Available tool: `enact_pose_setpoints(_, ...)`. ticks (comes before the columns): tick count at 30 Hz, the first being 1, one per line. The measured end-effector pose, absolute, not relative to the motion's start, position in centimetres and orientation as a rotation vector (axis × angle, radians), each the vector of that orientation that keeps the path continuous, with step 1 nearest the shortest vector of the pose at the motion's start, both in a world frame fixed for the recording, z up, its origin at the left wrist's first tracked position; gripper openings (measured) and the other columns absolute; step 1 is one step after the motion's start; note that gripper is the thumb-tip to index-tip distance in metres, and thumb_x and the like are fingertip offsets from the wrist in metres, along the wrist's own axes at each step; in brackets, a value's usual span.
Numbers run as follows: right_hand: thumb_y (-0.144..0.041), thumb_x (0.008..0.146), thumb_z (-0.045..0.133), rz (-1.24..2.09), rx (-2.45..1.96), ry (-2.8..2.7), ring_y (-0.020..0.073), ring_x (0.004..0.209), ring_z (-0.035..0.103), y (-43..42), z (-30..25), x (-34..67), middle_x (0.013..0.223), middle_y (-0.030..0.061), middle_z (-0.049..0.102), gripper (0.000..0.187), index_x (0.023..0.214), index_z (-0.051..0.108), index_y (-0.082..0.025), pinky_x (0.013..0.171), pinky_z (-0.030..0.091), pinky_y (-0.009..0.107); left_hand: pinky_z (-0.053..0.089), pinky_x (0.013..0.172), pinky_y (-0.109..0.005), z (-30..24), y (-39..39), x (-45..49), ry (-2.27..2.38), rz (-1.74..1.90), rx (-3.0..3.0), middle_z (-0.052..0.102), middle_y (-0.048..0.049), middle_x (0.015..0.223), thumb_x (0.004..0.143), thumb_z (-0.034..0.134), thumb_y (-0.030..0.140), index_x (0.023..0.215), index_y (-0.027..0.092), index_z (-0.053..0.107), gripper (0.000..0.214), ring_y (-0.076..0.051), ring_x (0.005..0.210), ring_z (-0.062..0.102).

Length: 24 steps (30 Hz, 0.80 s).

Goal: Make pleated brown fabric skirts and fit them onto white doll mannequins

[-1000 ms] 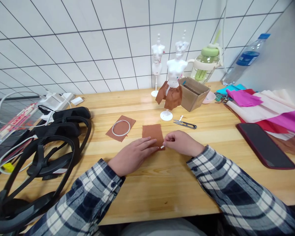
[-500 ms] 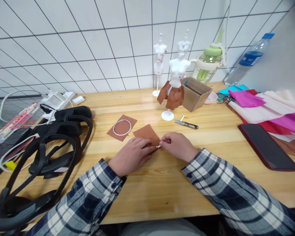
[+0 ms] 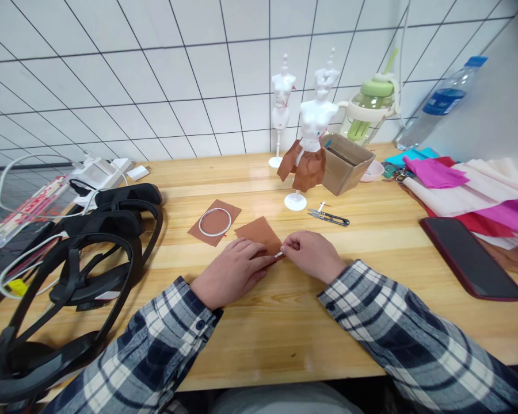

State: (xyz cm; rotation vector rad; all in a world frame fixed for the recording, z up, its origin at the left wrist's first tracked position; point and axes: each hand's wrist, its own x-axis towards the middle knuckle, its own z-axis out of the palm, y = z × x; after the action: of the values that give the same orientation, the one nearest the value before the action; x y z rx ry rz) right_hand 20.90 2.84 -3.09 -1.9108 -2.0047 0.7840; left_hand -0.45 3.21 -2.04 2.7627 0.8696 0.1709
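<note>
A brown fabric piece (image 3: pixel 260 231) lies on the wooden table, its lower part under my left hand (image 3: pixel 233 269). That hand is flat, with fingers stretched out and pressing the cloth near its lower edge. My right hand (image 3: pixel 313 253) is closed in a pinch at the cloth's right corner, on the end of a narrow white strip (image 3: pixel 278 254) that lies along the edge. Left of this, a silvery ring (image 3: pixel 201 225) rests on a second brown fabric piece (image 3: pixel 221 206). Thread snips (image 3: pixel 330 217) lie beyond my right hand.
Two white dress forms (image 3: pixel 313 118) stand at the back, the nearer draped in brown cloth (image 3: pixel 309 169). A cardboard box (image 3: pixel 343 172) is beside them. Coloured fabrics (image 3: pixel 479 178) and a phone (image 3: pixel 470 259) lie right; black headsets (image 3: pixel 133 247) with cables crowd the left.
Both hands stay almost in place over the cloth. The white strip looks slightly straighter between them. The whole view has shifted a little.
</note>
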Motion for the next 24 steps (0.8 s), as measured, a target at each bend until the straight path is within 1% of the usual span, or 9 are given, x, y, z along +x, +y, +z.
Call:
enact_pose_setpoints(9,-0.032,0.082,0.054,0.685,-1.957,-2.034,0.0149,0.073,0.056,2.74,-3.36,20.71,0.078,-0.0012,0.069,0.019,0.072,0.068,-0.025,0.06,0.031,0.027,0.042,0.095,-0.04,-1.97,3.16,-0.3,0.876,0.194,2.751,0.062,-0.0058,0.119,0.095,0.047,0.026,0.126,0.028,0.059,0.033,-0.022,0.109,0.054)
enact_pose_setpoints(14,-0.031,0.081,0.054,0.658,-1.975,-2.029,0.0151,0.073,0.056,2.67,-3.13,20.67,0.077,-0.0019,0.068,0.017,0.071,0.067,-0.026,0.06,0.031,0.027,0.04,0.096,-0.04,-1.86,3.08,-0.18,0.884,0.181,2.765,0.063,-0.0061,0.116,0.095,0.045,0.023,0.132,0.027,0.053,0.039,-0.022,0.107,0.054)
enact_pose_setpoints(19,-0.03,0.081,0.055,0.667,-1.961,-2.041,0.0149,0.072,0.055,2.7,-3.07,20.63,0.078,-0.002,0.067,0.015,0.071,0.066,-0.025,0.061,0.032,0.027,0.033,0.104,-0.049,-2.13,2.85,-0.01,0.902,0.136,2.851,0.061,-0.0063,0.116,0.093,0.049,0.029,0.138,0.031,0.048,0.044,-0.024,0.109,0.053)
enact_pose_setpoints(24,-0.029,0.08,0.059,0.64,-1.95,-2.059,0.0154,0.073,0.055,2.51,-3.04,20.58,0.078,-0.0015,0.065,0.011,0.07,0.061,-0.023,0.062,0.033,0.027,0.028,0.107,-0.054,-2.44,2.4,0.28,0.979,0.1,2.88,0.058,-0.0077,0.117,0.094,0.049,0.031,0.137,0.03,0.049,0.044,-0.025,0.11,0.052)
